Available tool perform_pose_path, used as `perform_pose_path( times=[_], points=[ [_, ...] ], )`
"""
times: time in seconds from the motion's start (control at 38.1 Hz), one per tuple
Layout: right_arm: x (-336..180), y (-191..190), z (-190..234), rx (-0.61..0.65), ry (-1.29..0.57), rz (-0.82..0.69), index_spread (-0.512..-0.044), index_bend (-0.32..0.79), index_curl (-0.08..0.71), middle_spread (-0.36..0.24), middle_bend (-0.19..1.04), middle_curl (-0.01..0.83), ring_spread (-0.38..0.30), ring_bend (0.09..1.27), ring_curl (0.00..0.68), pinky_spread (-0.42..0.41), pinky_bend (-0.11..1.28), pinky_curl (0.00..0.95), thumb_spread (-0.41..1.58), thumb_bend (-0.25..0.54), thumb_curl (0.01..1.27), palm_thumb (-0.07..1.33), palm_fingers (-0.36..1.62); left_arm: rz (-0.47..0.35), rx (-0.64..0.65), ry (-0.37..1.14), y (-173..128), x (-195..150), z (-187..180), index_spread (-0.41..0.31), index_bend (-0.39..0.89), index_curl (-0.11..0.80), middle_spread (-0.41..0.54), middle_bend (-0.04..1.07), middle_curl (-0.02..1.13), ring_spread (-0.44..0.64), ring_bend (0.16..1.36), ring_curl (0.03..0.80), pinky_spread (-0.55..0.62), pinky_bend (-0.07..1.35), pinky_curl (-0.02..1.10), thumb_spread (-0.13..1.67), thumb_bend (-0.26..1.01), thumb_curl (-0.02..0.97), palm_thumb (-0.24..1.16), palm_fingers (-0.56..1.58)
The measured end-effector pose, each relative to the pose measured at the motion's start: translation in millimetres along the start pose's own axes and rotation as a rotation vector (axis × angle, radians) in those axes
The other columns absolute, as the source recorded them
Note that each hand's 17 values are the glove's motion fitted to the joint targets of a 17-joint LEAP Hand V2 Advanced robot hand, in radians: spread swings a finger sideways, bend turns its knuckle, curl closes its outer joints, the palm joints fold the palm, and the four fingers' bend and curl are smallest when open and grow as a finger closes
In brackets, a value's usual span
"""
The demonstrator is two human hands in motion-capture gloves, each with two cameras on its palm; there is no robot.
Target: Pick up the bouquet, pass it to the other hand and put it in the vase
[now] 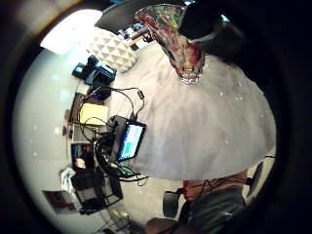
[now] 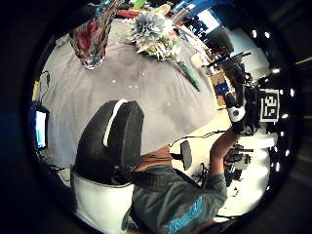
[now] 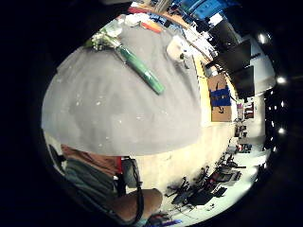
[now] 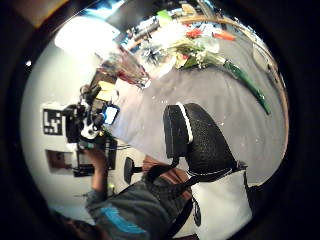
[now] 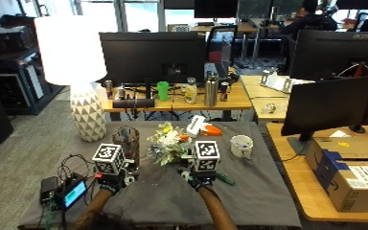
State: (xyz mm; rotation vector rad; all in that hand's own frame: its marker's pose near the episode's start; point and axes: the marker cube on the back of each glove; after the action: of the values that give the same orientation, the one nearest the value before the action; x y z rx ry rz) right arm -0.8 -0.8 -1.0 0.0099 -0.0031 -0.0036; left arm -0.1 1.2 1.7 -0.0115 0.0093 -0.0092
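Observation:
A bouquet (image 5: 166, 146) of pale flowers with a green wrapped stem (image 3: 142, 70) lies on the dark grey cloth (image 5: 158, 196) in the middle of the table. To its left a glass vase (image 5: 128, 140) stands upright and holds no flowers. My left hand (image 5: 110, 181) hovers in front of the vase with nothing in it. My right hand (image 5: 201, 179) hovers near the stem's end, also holding nothing. Both palm cameras look down on the cloth from well above, showing the vase (image 1: 178, 44) and the bouquet (image 4: 200, 52) apart from either hand.
A white mug (image 5: 241, 146) stands right of the bouquet, with an orange thing (image 5: 211, 130) behind it. A white lamp (image 5: 85, 112) rises at the back left corner. A small screen (image 5: 72, 191) with cables sits at the cloth's left edge. Monitors stand behind.

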Motion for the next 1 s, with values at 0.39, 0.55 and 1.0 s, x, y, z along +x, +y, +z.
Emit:
perform_pose_path(
  times=[0.39,0.55,1.0],
  points=[
    [-5,-6,9,0.019,-0.003,-0.047,-0.344,0.15,0.155,0.086,0.2,0.166,0.198,0.24,0.117,0.299,0.49,0.233,1.07,0.219,0.17,0.42,0.17,-0.004,-0.021,0.031,-7,-1,9,-0.065,0.14,0.167,0.072,0.19,0.22,0.24,0.52,0.218,0.38,0.34,0.2,1.01,0.06,0.115,0.2,0.42],
    [-3,-13,17,0.032,-0.011,-0.058,-0.361,0.15,0.179,0.091,0.2,0.2,0.212,0.25,0.139,0.316,0.5,0.257,1.15,0.19,0.2,0.42,0.16,0.002,-0.007,0.027,-6,0,7,-0.066,0.14,0.194,0.087,0.19,0.24,0.26,0.53,0.23,0.4,0.34,0.23,1.08,0.03,0.141,0.2,0.41],
    [26,-3,7,0.013,0.03,-0.023,-0.372,0.14,0.222,0.095,0.2,0.262,0.226,0.26,0.185,0.327,0.5,0.304,1.22,0.104,0.26,0.46,0.12,0.014,0.023,0.046,-2,6,-2,-0.062,0.14,0.243,0.097,0.19,0.3,0.28,0.55,0.257,0.42,0.34,0.28,1.14,-0.02,0.196,0.2,0.38]
  ],
)
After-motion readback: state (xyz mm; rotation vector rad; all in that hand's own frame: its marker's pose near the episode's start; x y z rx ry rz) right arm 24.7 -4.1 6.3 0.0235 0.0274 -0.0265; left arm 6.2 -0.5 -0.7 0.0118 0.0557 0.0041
